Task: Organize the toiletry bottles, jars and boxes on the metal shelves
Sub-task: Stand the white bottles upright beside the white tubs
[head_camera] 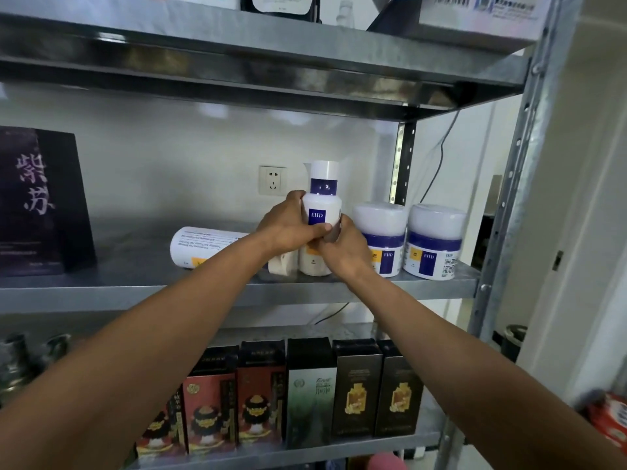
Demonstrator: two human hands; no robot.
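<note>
A tall white EHD bottle (321, 208) with a purple band under its cap stands upright on the middle metal shelf (135, 293). My left hand (288, 227) grips the bottle's body from the left, thumb across the label. My right hand (344, 251) holds it lower down from the right. A second white bottle (203, 247) lies on its side to the left. Two white EHD jars (381, 239) (434, 242) stand side by side just right of the held bottle. A pale crumpled cloth or paper (281, 266) sits at the bottle's base under my left wrist.
A dark purple box (37, 201) stands at the shelf's far left. A wall socket (272, 180) is behind the bottle. The lower shelf holds a row of several red, white and black boxes (308, 395). The upper shelf (258, 59) hangs close overhead. The shelf's upright post (519, 171) is at the right.
</note>
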